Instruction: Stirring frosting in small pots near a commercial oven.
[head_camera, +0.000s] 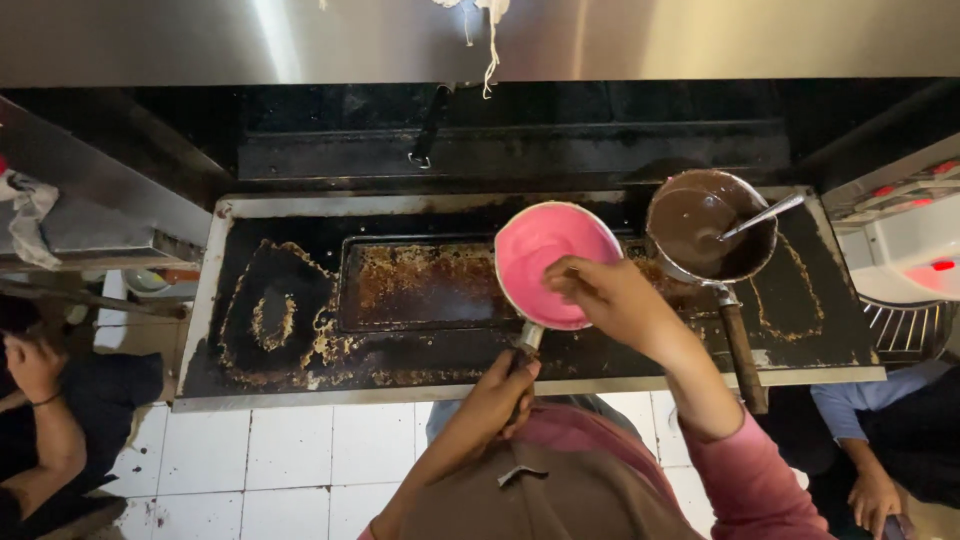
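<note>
Pink-batter saucepan (556, 262): liquid sloshes, I keep it level; left hand (500, 392) clenched on handle, right hand (600, 295) fingers curled at rim.

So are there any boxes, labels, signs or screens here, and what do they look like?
No boxes, packets, signs or screens show clearly.
White appliance: at the right edge beside the griddle, boxy, with small red glowing spots; too blurred to tell if they are labels or lights.
Pans: the pink batter pan and the brown batter pan carry no labels.
</note>
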